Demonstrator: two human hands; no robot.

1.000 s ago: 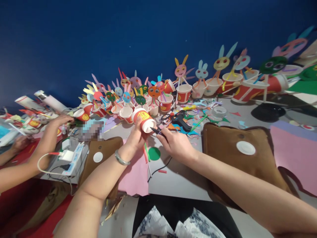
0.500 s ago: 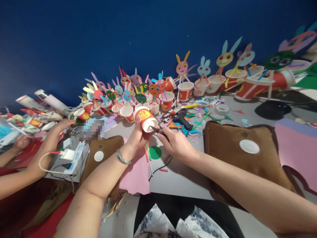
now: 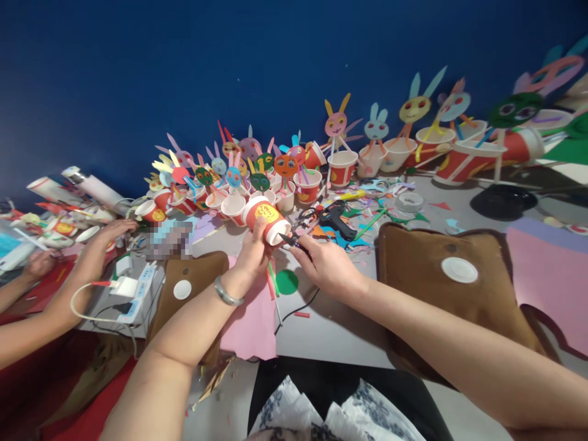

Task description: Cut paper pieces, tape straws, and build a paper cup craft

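Note:
A red and white paper cup (image 3: 263, 214) with a yellow print is tilted on its side in my left hand (image 3: 253, 256), whose fingers wrap round it. The cup's white base faces right, towards my right hand (image 3: 331, 268). That hand is closed on a dark tool with a pointed blade (image 3: 291, 241); its grip is mostly hidden in my palm, so I cannot tell scissors from a knife. The blade's tip lies at the edge of the cup's base. Below the hands are a green paper disc (image 3: 286, 282) and pink paper (image 3: 250, 324).
Behind the hands stand several paper cups (image 3: 342, 168) with paper rabbit heads. A black glue gun (image 3: 337, 222) lies among paper scraps. Brown cushions (image 3: 413, 294) flank the work spot. A power strip (image 3: 140, 294) and a co-worker's arm (image 3: 87, 275) are at left.
The cup has turned in my left hand, so its base faces more to the right and less of it shows. The blade has stayed close to the base's edge.

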